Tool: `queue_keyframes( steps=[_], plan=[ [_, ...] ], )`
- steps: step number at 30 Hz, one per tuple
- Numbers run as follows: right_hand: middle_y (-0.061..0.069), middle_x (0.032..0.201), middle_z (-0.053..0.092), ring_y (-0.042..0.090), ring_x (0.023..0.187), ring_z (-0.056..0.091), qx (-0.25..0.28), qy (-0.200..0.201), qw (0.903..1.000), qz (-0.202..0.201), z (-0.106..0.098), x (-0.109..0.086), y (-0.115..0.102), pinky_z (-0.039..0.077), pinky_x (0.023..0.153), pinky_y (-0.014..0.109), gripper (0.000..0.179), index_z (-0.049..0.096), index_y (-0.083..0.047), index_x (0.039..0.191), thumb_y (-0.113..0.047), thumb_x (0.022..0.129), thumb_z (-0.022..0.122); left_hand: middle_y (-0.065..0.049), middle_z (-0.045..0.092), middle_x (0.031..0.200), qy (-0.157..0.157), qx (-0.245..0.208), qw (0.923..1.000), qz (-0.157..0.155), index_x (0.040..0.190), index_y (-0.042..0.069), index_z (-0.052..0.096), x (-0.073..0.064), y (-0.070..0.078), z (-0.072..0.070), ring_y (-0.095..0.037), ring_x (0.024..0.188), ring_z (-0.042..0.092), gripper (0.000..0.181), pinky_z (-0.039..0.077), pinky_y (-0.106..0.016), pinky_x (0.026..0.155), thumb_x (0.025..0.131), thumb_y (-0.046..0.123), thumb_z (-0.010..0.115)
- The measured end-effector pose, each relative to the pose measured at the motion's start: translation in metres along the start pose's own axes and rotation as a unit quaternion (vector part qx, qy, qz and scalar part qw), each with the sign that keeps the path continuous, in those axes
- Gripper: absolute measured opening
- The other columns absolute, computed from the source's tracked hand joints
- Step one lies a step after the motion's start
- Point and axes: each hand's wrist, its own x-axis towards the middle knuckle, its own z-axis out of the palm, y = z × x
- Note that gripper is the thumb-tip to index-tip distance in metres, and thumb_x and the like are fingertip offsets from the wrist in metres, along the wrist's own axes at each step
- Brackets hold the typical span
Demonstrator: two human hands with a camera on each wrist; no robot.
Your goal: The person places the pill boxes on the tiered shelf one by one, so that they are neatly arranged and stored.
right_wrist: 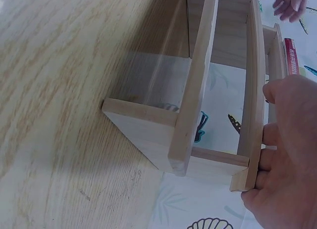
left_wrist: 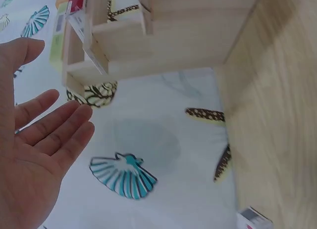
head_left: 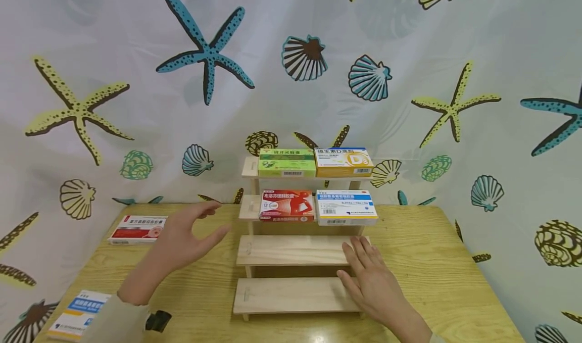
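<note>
Left hand (head_left: 184,237): holding nothing, thumb and fingers spread apart, just left of the wooden rack (head_left: 291,296). Right hand (head_left: 375,285): fingers laid out fairly straight, resting on the right end of the rack's second step from the bottom.

Rack stands on the wood-grain table (head_left: 432,267), four steps, boxes on the upper two. Top step, left: green box (head_left: 287,163), title blurred, ends 胶囊; beside it an orange-and-white box (head_left: 344,162) — 维生素D滴剂, with a D3 emblem. Next step down: red box (head_left: 287,205) reading 布洛芬缓释胶囊, a "12" on its face; right of it a white-and-blue box (head_left: 347,206), title appears to end 胶囊, small print too fine to read surely.

On the table, left: red-and-white box (head_left: 138,229) — 复方 at the start, 胶囊 at the end, right end behind the left hand. Nearer, blue-topped box (head_left: 75,315), partly behind the left sleeve (head_left: 119,323), text unclear
</note>
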Motion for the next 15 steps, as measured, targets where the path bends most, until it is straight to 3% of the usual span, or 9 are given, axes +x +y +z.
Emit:
queue_keyframes(
  steps=[6,11,13,15],
  plan=[
    [0.025,0.162,0.045,0.043,0.155,0.037,0.003,0.0,1.0,-0.001,0.0,0.0,-0.001,0.034,0.125,0.057,0.06,0.049,-0.001,0.156,-0.038,0.109,0.056,-0.01,0.076,0.123,0.011,0.017,0.9996,-0.022,0.134,0.009,0.068,-0.034,-0.019,-0.012,-0.029,0.107,0.072,0.051,0.059,-0.054,0.087,0.089,0.025,0.085],
    [0.025,0.163,0.044,0.043,0.155,0.036,0.003,-0.007,1.0,0.004,0.0,0.001,-0.001,0.032,0.126,0.057,0.061,0.048,-0.001,0.156,-0.039,0.109,0.056,-0.01,0.074,0.129,0.0,0.021,0.9979,-0.062,0.139,0.012,0.066,-0.061,-0.037,-0.024,-0.028,0.112,0.068,0.056,0.055,-0.031,0.089,0.09,0.029,0.086],
    [0.025,0.163,0.044,0.043,0.156,0.036,0.003,-0.008,1.0,0.005,0.0,0.001,-0.001,0.032,0.126,0.057,0.062,0.048,-0.001,0.156,-0.039,0.109,0.056,-0.011,0.073,0.131,-0.004,0.024,0.9961,-0.085,0.14,0.013,0.065,-0.07,-0.044,-0.029,-0.03,0.112,0.067,0.057,0.053,-0.026,0.088,0.09,0.031,0.085],
    [0.025,0.163,0.044,0.043,0.156,0.036,0.002,-0.007,1.0,0.005,0.0,0.0,-0.001,0.032,0.126,0.057,0.062,0.048,-0.001,0.156,-0.039,0.109,0.056,-0.014,0.071,0.134,-0.009,0.023,0.9939,-0.108,0.143,0.012,0.064,-0.078,-0.05,-0.033,-0.034,0.114,0.067,0.06,0.057,-0.034,0.092,0.091,0.032,0.085]
  ],
)
